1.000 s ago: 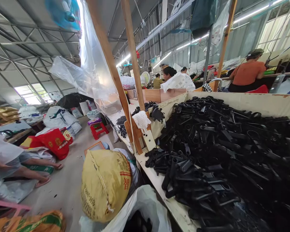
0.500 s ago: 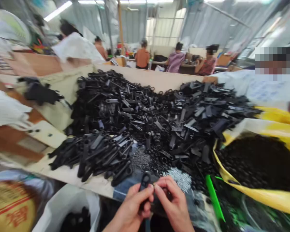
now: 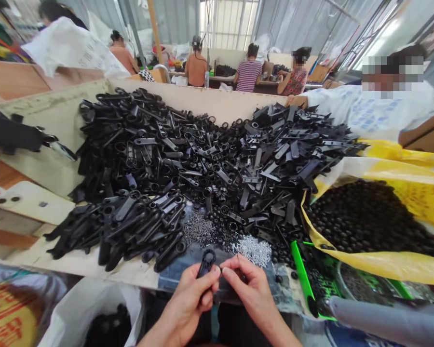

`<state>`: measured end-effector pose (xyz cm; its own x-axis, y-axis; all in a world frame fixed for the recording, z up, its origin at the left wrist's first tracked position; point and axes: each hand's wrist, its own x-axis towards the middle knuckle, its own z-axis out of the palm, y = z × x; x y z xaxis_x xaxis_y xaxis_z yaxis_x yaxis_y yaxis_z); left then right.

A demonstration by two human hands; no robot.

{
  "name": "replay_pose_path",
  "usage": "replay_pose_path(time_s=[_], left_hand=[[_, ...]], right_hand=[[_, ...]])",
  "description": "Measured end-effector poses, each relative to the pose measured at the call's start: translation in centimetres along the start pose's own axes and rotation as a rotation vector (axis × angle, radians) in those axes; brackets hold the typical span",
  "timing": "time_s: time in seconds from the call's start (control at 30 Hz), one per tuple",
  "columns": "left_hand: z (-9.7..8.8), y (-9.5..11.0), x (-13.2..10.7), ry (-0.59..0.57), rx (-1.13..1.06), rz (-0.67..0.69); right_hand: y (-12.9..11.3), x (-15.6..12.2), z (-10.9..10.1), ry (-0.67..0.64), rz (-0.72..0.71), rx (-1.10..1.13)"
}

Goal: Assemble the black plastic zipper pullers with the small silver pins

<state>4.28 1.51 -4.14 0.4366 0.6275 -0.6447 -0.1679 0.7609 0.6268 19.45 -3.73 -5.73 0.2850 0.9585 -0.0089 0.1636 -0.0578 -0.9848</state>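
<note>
Close to the table's front edge, my left hand [image 3: 191, 296] is closed around a long black plastic piece with a ring-shaped end [image 3: 207, 260], ring end pointing up and away. The fingertips of my right hand [image 3: 251, 284] are pinched together right beside my left thumb. A tiny dark bit shows between the two hands, too small to name. Just beyond my hands lie a heap of small bright silver pins [image 3: 255, 250] and a heap of greyer small metal parts [image 3: 198, 227]. Similar long black pieces [image 3: 130, 226] are piled to the left.
A large mound of black plastic parts [image 3: 188, 144] fills the walled table. At right are a yellow sack of small round black pieces [image 3: 376, 217] and a green tray [image 3: 300, 274]. An open white sack [image 3: 68, 308] stands lower left. Several people sit further back.
The camera view has tilted down and turned slightly right, so the scene sits higher and further left. Both hands keep nearly the same pose, and the black piece stays in my left hand.
</note>
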Motion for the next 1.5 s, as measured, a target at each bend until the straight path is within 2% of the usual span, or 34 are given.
replay_pose_path(time_s=[0.17, 0.43, 0.67, 0.8, 0.93, 1.07, 1.27, 1.5], left_hand=[[0.2, 0.4, -0.3, 0.001, -0.055, -0.063], [0.9, 0.6, -0.6, 0.032, -0.075, -0.099], [1.1, 0.0, -0.6, -0.012, 0.013, -0.117], [0.7, 0.0, -1.1, -0.076, 0.164, -0.026], [0.8, 0.3, -1.8, -0.101, 0.282, 0.027], [0.7, 0.3, -1.7, -0.102, 0.361, 0.051], [-0.3, -1.0, -0.4, -0.103, 0.444, 0.126], [-0.2, -0.7, -0.4, -0.086, 0.665, 0.285]], right_hand=[[0.0, -0.2, 0.0, 0.015, -0.029, 0.000], [0.2, -0.7, -0.8, -0.042, -0.190, -0.113], [0.9, -1.3, -1.2, 0.002, -0.163, -0.150], [0.9, -1.3, -1.5, 0.028, -0.105, -0.117], [0.6, -1.0, -1.1, -0.024, -0.104, -0.128], [0.4, -0.6, -0.5, -0.068, -0.038, -0.133], [0.0, -0.5, -0.2, -0.066, 0.077, -0.080], [-0.4, -0.7, 0.1, -0.034, 0.082, -0.109]])
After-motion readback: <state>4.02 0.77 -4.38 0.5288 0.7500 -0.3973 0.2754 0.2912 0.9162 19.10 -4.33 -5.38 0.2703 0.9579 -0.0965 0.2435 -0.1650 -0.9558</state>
